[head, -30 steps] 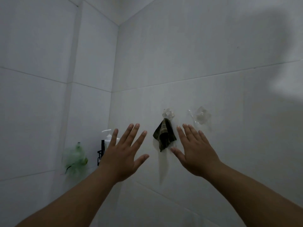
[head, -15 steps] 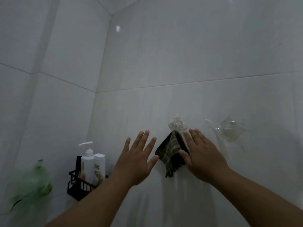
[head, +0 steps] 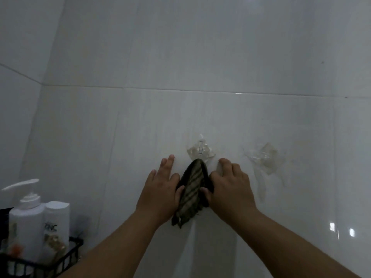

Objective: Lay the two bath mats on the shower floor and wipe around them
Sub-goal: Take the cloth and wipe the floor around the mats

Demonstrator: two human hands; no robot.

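Note:
A dark striped cloth hangs from a clear adhesive hook on the white tiled wall. My left hand presses against the cloth's left side, thumb on the fabric and fingers stretched up the tile. My right hand closes on the cloth's right edge, thumb tucked over it. The cloth is bunched between both hands. No bath mat or shower floor is in view.
A second clear hook sits empty on the wall to the right. At the lower left a black wire caddy holds a white pump bottle and a white shampoo bottle. The wall corner runs up the left side.
Both hands moved in from spread apart in front of the wall to either side of the hanging cloth and now squeeze it between them. The view came closer to the wall.

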